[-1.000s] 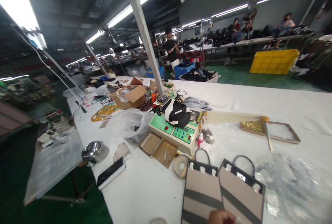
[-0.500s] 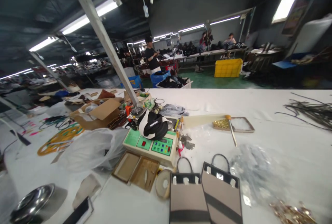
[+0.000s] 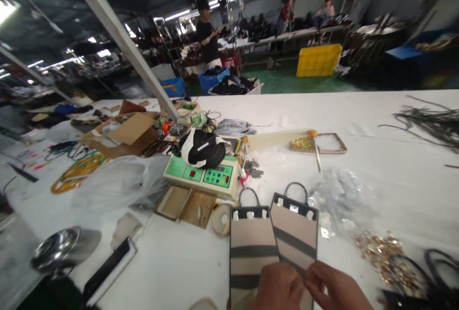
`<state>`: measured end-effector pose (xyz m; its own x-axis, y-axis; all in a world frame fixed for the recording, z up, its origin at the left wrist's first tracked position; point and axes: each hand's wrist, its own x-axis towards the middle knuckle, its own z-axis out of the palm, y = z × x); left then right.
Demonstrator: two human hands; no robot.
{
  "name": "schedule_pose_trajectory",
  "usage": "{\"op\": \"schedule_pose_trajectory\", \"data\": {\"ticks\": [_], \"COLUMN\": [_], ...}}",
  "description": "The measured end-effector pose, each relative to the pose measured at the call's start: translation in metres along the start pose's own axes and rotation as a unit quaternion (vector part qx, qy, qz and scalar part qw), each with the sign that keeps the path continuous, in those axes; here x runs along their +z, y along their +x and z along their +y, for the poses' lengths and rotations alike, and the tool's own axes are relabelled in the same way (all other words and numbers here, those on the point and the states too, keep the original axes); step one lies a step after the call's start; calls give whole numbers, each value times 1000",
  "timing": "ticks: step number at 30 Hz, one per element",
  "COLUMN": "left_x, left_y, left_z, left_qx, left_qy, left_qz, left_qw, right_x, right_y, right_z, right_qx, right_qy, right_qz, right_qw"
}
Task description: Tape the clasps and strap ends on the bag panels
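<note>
Two bare hands sit close together at the bottom edge: the left hand (image 3: 278, 285) curled, the right hand (image 3: 332, 285) with fingers bent inward; whether either grips anything cannot be told. Just beyond them, a striped bag (image 3: 254, 236) and a second striped bag (image 3: 296, 224) lie on a white surface (image 3: 175, 271), lower parts covered by the hands. At right, dark handled shapes (image 3: 412, 298) are cropped and blurred. Farther back, a black-and-white bundle (image 3: 204, 149) partly hides a green-panelled machine (image 3: 201, 177).
</note>
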<state>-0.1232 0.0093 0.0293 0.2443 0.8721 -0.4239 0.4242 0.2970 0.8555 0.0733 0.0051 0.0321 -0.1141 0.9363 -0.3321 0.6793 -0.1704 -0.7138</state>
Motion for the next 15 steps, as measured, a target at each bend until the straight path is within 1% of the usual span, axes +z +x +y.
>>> {"op": "schedule_pose_trajectory", "data": {"ticks": [1,2,4,7,8,9,10,11,12,13,14,15], "left_x": [0,0,4,14,18,22,26,29,31,32,31,28], "left_y": [-8,-12,-12,-3,-1,1,2,3,4,5,7,11], "left_z": [0,0,-1,-8,-12,-15,-17,-19,-21,-23,-25,-29], "left_qx": [54,106,188,258,282,299,298,274,224,153,75,4], "left_qy": [49,104,218,323,334,324,294,247,186,118,53,-2], "left_qz": [-11,-16,-13,9,8,6,8,17,30,45,58,62], "left_qw": [997,989,958,910,899,897,908,929,956,980,994,998], "right_x": [1,1,3,2,0,-3,-7,-12,-17,-23,-28,-33], "right_y": [-1,-2,-2,4,8,13,18,25,32,41,50,60], "right_z": [2,3,7,18,22,27,30,32,33,32,30,28], "right_qx": [-13,-18,-18,-11,3,23,48,71,90,102,108,110], "right_qy": [-29,-53,-78,-94,-94,-87,-69,-41,-5,32,66,89], "right_qz": [-23,-33,-40,-46,-41,-32,-20,-7,5,16,30,47], "right_qw": [999,998,996,994,995,995,996,997,996,994,991,989]}}
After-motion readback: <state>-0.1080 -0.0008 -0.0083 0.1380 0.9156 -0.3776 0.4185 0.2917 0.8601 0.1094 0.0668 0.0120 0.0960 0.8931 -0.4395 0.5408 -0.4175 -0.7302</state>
